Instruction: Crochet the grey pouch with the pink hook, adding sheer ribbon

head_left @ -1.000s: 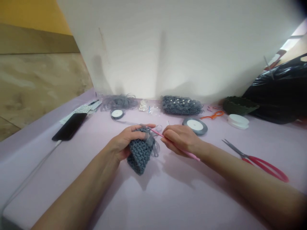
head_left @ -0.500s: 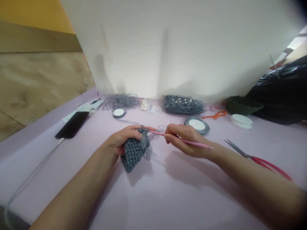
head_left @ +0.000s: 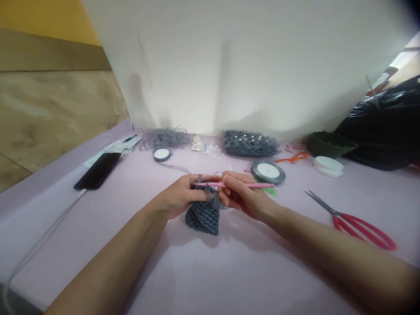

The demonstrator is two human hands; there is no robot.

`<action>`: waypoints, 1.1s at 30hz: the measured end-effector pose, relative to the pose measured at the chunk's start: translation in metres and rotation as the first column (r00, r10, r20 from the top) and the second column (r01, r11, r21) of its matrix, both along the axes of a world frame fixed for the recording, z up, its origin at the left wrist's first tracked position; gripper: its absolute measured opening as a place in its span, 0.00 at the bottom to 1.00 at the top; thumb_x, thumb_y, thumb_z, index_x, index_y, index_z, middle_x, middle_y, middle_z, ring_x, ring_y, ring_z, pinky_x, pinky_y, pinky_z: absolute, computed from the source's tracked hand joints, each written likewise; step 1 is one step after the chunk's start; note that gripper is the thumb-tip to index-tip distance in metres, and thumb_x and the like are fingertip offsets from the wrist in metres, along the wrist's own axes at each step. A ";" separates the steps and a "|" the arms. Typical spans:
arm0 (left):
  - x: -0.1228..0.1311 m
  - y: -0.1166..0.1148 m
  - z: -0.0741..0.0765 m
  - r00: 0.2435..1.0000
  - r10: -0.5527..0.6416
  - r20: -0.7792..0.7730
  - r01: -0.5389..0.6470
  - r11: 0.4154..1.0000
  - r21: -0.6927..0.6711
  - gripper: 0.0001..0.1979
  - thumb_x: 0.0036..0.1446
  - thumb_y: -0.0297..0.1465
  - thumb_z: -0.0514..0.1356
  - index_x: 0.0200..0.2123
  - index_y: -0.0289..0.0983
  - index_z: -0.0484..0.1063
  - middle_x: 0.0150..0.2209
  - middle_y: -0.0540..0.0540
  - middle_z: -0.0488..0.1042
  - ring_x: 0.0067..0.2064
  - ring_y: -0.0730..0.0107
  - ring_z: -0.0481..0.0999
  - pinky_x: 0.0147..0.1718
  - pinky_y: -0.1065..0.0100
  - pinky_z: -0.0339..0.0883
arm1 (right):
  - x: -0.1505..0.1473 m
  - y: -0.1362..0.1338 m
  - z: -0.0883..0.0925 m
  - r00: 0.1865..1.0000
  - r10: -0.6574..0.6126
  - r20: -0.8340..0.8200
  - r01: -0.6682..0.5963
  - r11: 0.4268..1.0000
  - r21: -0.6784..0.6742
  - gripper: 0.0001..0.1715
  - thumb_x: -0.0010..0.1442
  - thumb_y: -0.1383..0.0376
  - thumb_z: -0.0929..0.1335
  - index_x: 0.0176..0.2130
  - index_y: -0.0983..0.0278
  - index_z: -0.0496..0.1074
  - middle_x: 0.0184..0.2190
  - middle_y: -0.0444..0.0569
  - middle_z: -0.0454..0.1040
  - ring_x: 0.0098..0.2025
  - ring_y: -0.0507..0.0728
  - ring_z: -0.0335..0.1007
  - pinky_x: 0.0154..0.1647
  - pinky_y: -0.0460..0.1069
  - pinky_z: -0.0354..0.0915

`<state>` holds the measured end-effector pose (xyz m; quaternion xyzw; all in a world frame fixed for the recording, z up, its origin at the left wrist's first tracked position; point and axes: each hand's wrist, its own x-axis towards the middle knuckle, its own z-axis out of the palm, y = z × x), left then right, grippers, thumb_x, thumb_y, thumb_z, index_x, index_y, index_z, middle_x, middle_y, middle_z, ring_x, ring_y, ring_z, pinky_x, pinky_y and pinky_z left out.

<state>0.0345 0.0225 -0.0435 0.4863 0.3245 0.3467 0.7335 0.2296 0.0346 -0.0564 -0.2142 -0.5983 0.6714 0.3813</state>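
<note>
My left hand (head_left: 183,194) pinches the top edge of a small grey-blue crocheted piece (head_left: 204,216), which hangs below the fingers. A grey ribbon (head_left: 173,166) runs from a small spool (head_left: 162,154) to this hand and loops over a finger. In my right hand (head_left: 244,194) is a pink crochet hook (head_left: 259,185), held nearly level. Its tip end lies at the ribbon by the left fingers, and the two hands almost touch. Whether the tip sits inside a stitch I cannot make out.
Red-handled scissors (head_left: 352,221) lie at the right. Behind the hands are a larger ribbon spool (head_left: 268,171), a crocheted piece with pearls (head_left: 251,143), bagged beads (head_left: 205,145) and a white spool (head_left: 328,166). A plugged-in phone (head_left: 97,170) rests at the left.
The crocheted piece has turned and shifted right with my left hand. My right hand has come left against it, and the hook has swung from sloping to nearly level.
</note>
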 end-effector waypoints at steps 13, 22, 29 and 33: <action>0.001 -0.002 0.004 0.998 0.039 0.040 -0.035 0.993 -0.117 0.29 0.45 0.23 0.67 0.54 0.32 0.71 0.37 0.42 0.78 0.40 0.62 0.76 0.44 0.61 0.64 | 0.001 0.009 -0.007 0.998 -0.040 -0.042 0.038 0.998 -0.057 0.21 0.67 0.55 0.64 0.26 0.64 0.61 0.20 0.42 0.71 0.16 0.45 0.53 0.18 0.44 0.46; -0.005 0.002 -0.001 0.998 0.029 0.056 -0.021 0.990 -0.137 0.35 0.45 0.25 0.69 0.58 0.33 0.66 0.39 0.42 0.77 0.41 0.60 0.76 0.45 0.60 0.63 | 0.007 0.012 -0.002 0.989 -0.133 0.060 0.129 0.989 0.067 0.19 0.67 0.58 0.63 0.26 0.64 0.61 0.20 0.42 0.71 0.18 0.45 0.56 0.18 0.43 0.48; -0.005 0.002 -0.001 0.999 0.013 0.053 -0.006 0.989 -0.146 0.34 0.45 0.26 0.68 0.58 0.35 0.67 0.38 0.43 0.78 0.40 0.62 0.77 0.43 0.61 0.64 | 0.012 0.011 0.002 0.983 -0.141 0.119 0.122 0.980 0.155 0.18 0.68 0.60 0.63 0.27 0.64 0.61 0.21 0.41 0.72 0.19 0.45 0.58 0.19 0.44 0.50; -0.004 0.001 0.001 0.998 0.020 0.064 -0.010 0.988 -0.157 0.33 0.44 0.24 0.68 0.57 0.34 0.68 0.40 0.41 0.77 0.42 0.60 0.76 0.45 0.60 0.65 | 0.013 0.010 0.002 0.981 -0.133 0.143 0.106 0.978 0.179 0.18 0.68 0.59 0.63 0.27 0.64 0.62 0.22 0.42 0.72 0.20 0.46 0.60 0.21 0.44 0.51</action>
